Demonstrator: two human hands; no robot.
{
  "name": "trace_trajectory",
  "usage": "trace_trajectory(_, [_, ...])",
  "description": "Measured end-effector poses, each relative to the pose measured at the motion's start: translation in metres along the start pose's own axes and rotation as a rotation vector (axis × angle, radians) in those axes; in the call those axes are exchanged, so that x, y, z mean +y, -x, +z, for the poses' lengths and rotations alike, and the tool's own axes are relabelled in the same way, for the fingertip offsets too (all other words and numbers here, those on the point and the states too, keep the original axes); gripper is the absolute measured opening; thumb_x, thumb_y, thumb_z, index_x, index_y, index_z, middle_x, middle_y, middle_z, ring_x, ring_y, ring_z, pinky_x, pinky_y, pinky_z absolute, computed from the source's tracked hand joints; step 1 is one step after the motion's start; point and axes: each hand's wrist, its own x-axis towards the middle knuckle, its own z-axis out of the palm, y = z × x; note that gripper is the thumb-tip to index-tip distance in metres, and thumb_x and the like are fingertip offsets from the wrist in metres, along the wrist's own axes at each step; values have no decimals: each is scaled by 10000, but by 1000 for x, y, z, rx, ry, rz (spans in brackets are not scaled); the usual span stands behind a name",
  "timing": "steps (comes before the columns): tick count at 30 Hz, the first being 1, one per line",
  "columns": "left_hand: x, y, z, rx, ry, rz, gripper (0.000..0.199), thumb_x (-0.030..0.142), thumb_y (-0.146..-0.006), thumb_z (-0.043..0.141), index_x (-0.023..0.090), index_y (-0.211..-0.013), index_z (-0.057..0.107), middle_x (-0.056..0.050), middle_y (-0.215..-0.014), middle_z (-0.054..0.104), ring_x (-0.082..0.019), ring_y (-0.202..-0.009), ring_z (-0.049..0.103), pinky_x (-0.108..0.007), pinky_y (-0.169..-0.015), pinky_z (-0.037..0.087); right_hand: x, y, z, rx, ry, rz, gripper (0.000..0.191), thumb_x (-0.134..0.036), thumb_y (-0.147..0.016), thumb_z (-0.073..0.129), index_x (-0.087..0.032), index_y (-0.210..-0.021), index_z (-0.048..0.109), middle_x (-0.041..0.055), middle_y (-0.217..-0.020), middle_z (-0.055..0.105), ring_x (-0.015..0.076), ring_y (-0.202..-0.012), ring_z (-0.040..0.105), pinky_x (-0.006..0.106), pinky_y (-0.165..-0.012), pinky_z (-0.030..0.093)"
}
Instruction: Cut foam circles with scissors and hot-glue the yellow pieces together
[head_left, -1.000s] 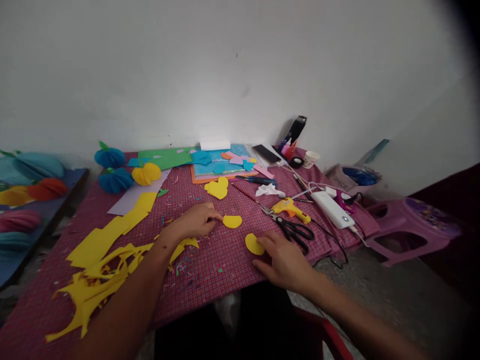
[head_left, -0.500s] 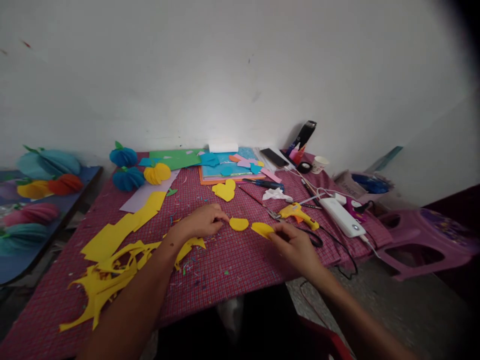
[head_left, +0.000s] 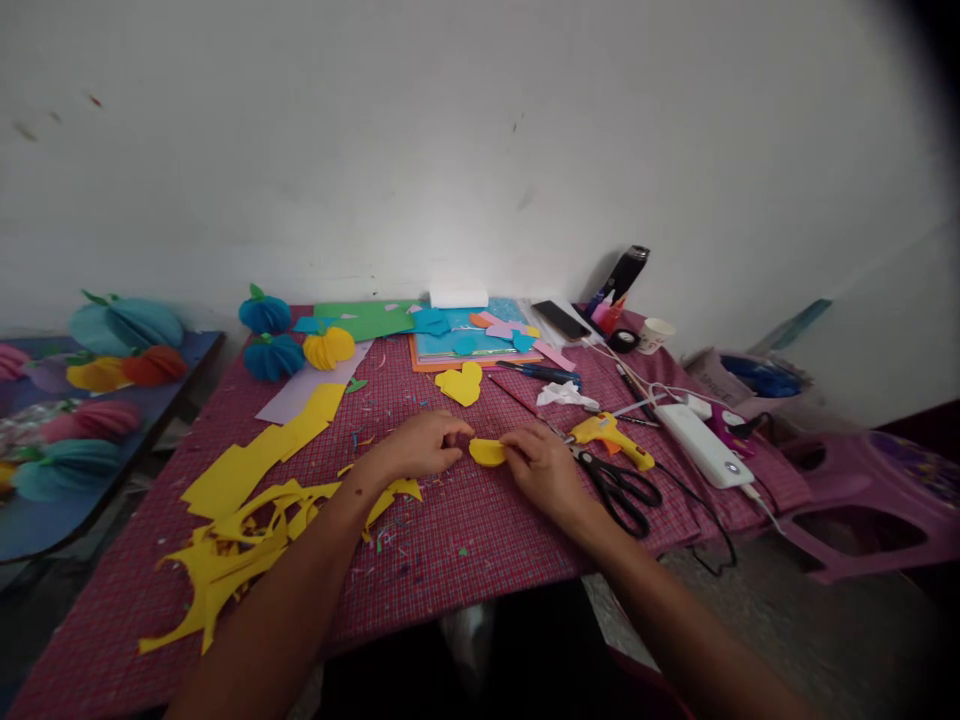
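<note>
Over the middle of the checked tablecloth, a folded yellow paper piece (head_left: pixel 487 453) lies between my two hands. My right hand (head_left: pixel 544 468) has its fingertips closed on the right end of this piece. Just left of it is my left hand (head_left: pixel 431 443), fingers bent and slightly apart, holding nothing that shows. Yellow paper circles (head_left: pixel 460 384) lie a little behind the hands. Black-handled scissors (head_left: pixel 619 490) rest right of my right hand, beside a yellow glue gun (head_left: pixel 611 437).
Yellow scraps (head_left: pixel 225 560) and yellow sheets (head_left: pixel 262 450) cover the left side. Paper pumpkins (head_left: pixel 274 355) stand at the back left. A white power strip (head_left: pixel 703 447), cables, a phone (head_left: pixel 561 320), a paper cup (head_left: pixel 655 334) and a black bottle (head_left: pixel 626 272) are on the right.
My right hand has moved left, bringing its yellow piece to the one on the table; they now look like one. The scissors are now fully uncovered. The view has shifted slightly.
</note>
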Motion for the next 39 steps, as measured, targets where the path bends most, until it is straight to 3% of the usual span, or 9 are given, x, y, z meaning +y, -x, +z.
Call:
trace_trajectory(6, [2, 0, 4, 89, 34, 24, 403, 197, -768, 641, 226, -1170, 653, -20, -908, 655, -166, -801, 581, -272, -707, 437, 1, 0, 6, 51, -111, 102, 143, -202, -903, 563, -234, -877, 699, 56, -874, 715, 226, -819, 637, 361, -783, 493])
trace_trajectory(9, [4, -2, 6, 160, 9, 86, 244, 229, -862, 578, 227, -1078, 692, -42, -951, 648, -179, -879, 581, -294, -774, 441, -4, -3, -1, 50, -265, 165, 136, -258, -915, 564, -236, -881, 694, 41, -859, 716, 219, -814, 641, 350, -782, 496])
trace_trajectory(13, [7, -4, 9, 238, 7, 114, 198, 246, -924, 515, 187, -915, 704, -42, -839, 635, -162, -815, 574, -283, -741, 432, -13, -9, -18, -11, -374, 98, 167, -299, -940, 550, -234, -972, 700, 38, -930, 708, 208, -876, 640, 331, -817, 488])
trace_trajectory(16, [11, -5, 10, 241, 9, 116, 190, 261, -923, 530, 182, -881, 697, -40, -814, 631, -159, -795, 569, -279, -718, 426, -18, -13, -25, -41, -325, 69, 153, -290, -909, 603, -228, -1012, 698, 37, -902, 698, 199, -821, 629, 305, -746, 478])
trace_trajectory(20, [13, -5, 11, 205, -24, 66, 171, 270, -904, 545, 181, -826, 668, -32, -796, 613, -161, -778, 558, -282, -709, 424, -15, -20, -21, -46, -212, 90, 147, -230, -913, 572, -218, -847, 702, 21, -787, 697, 184, -726, 622, 286, -680, 448])
trace_trajectory(22, [10, -5, 11, 194, -37, 21, 139, 245, -886, 545, 193, -927, 668, -27, -827, 618, -165, -789, 562, -289, -720, 433, -11, -24, -17, -53, -149, 102, 153, -207, -910, 560, -215, -849, 700, 28, -819, 713, 188, -744, 631, 285, -685, 444])
trace_trajectory(26, [5, -2, 14, 151, -36, -14, 545, 268, -803, 655, 234, -1330, 518, -59, -1079, 644, -214, -948, 594, -350, -833, 468, -2, -28, -11, -101, -30, 83, 170, -170, -903, 544, -211, -862, 703, 36, -853, 722, 195, -787, 640, 282, -698, 439])
trace_trajectory(30, [6, 0, 20, 149, -99, -9, 879, 385, -707, 778, 241, -1461, 351, -121, -1395, 505, -307, -1231, 502, -449, -1011, 413, 5, -29, -7, -135, 44, 62, 171, -166, -910, 538, -216, -897, 701, 36, -888, 732, 194, -820, 645, 278, -734, 444])
trace_trajectory(39, [10, -3, 27, 186, -164, -13, 820, 390, -777, 724, 225, -1468, 315, -132, -1348, 526, -315, -1212, 510, -460, -1007, 415, 7, -29, 2, -154, 117, 35, 200, -156, -920, 515, -212, -912, 708, 49, -875, 742, 202, -828, 652, 289, -757, 435])
